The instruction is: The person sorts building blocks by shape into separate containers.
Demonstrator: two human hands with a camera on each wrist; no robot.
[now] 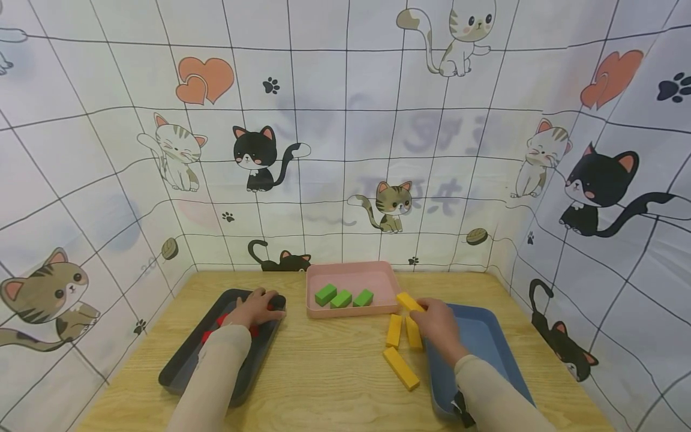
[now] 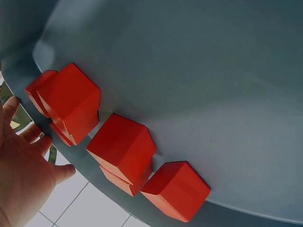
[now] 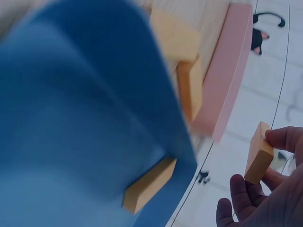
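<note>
My right hand (image 1: 439,327) pinches a yellow block (image 3: 259,152) between thumb and fingertips, near the far left corner of the blue tray (image 1: 480,324). Several other yellow blocks (image 1: 401,368) lie on the table left of that tray. Inside the blue tray, the right wrist view shows one more yellow block (image 3: 149,186), hidden behind the hand and arm in the head view. My left hand (image 1: 254,309) is over the far end of the dark grey tray (image 1: 180,366), fingers spread by its rim and holding nothing. Several red blocks (image 2: 122,144) sit in that tray beside the hand.
A pink tray (image 1: 385,282) holding 3 green blocks (image 1: 341,299) stands at the back middle of the wooden table (image 1: 313,372). Behind and beside the table hangs a white cloth (image 1: 345,132) printed with cats. A black object (image 1: 461,408) shows under the right sleeve.
</note>
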